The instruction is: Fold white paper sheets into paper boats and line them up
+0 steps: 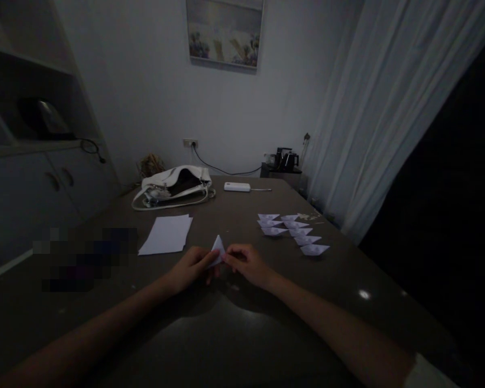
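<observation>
A small piece of folded white paper, pointed at the top, is held up between my two hands just above the table. My left hand pinches its left side, thumb across the front. At its lower right edge, the thumb and fingers of my right hand grip it. Right of my hands stand several folded paper boats in two slanting rows. A stack of white paper sheets lies flat to the left of the folded piece.
On the dark table, a white handbag lies open at the back left. A white power bank with a short cable is at the back middle. Small scraps lie near the right edge, beside a white curtain.
</observation>
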Available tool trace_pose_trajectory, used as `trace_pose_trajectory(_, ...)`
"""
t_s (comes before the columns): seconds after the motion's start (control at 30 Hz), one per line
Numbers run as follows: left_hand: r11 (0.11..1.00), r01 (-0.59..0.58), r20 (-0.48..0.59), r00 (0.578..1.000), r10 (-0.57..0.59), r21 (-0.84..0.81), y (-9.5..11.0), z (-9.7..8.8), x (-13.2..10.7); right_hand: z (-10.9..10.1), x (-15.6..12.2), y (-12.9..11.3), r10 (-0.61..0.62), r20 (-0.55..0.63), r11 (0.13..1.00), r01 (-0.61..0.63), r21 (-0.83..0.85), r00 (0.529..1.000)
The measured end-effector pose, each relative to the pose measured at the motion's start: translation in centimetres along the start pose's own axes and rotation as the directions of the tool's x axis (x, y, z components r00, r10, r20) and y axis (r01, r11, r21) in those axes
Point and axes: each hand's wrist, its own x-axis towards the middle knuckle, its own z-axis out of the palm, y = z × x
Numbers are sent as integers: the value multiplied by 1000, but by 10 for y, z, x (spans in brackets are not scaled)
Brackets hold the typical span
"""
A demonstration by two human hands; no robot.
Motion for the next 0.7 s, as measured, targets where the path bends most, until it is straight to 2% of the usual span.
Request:
trace_pose_trajectory(0.13, 998, 26, 13, 1000, -26, -61, -1, 2, -1, -2, -1, -3, 7, 71, 999, -11, 51, 997)
trace_pose_trajectory(0.27, 998, 55, -68, 996, -55, 1, -1, 3, -2, -3, -1, -1, 22, 121, 997, -30, 67, 992)
trace_pose_trajectory(0.37, 998, 55, -81, 995, -52, 39, 0, 3, -2, -1, -1, 2, 15, 104, 999, -18, 29, 994)
trace_pose_trajectory(0.53, 999, 49, -63, 997, -49, 13, 2, 4, -2, -3, -1, 0, -38, 91, 999, 38, 5, 995)
trace_pose_trajectory(0.63, 999, 8, -13, 1000, -9, -35, 2, 3, -1, -6, 0, -3, -25, 58, 1000, 24, 5, 998)
trace_pose_trajectory(0.7, 1000, -10, 25, 1000, 11, -25, 1, 3, 0, -7, 1, -3, -7, -6, 1000, 7, 1, 1000)
